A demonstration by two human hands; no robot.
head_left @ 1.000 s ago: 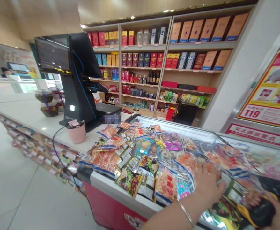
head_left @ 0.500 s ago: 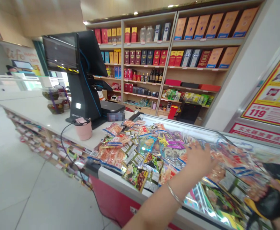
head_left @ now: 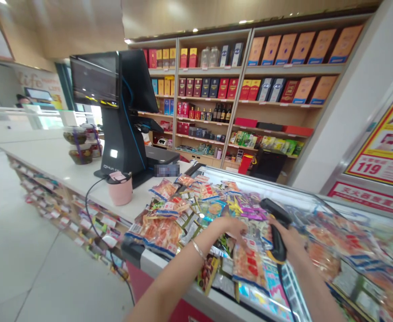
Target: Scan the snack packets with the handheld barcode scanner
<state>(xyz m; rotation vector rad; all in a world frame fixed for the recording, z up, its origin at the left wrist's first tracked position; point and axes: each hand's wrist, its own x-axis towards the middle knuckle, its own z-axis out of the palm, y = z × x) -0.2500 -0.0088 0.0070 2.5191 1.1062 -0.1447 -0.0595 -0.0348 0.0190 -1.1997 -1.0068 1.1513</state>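
Note:
My left hand [head_left: 235,227], with a bangle at the wrist, reaches in from below. Its fingers are closed on the top end of a clear snack packet [head_left: 250,266] with red print and orange-brown contents. My right hand [head_left: 288,239] grips a black and yellow handheld barcode scanner [head_left: 279,241], its head tilted up and left just beyond the packet. A cable hangs from the scanner's handle. Around both hands lie many snack packets: purple ones [head_left: 255,212], a blue one [head_left: 214,209] and clear ones [head_left: 161,230] on the left.
Packets lie across the glass-topped case [head_left: 243,175], with another pile [head_left: 347,241] on the right. Left are a pink cup [head_left: 120,190], a black checkout terminal [head_left: 124,129] and stacked jars [head_left: 79,145] on the white counter [head_left: 45,154]. Shelves [head_left: 213,96] of boxes and bottles stand behind.
My right hand has brought the scanner left from the right edge to the middle of the pile. My left hand has come back nearer and closed on the snack packet. The view has shifted slightly.

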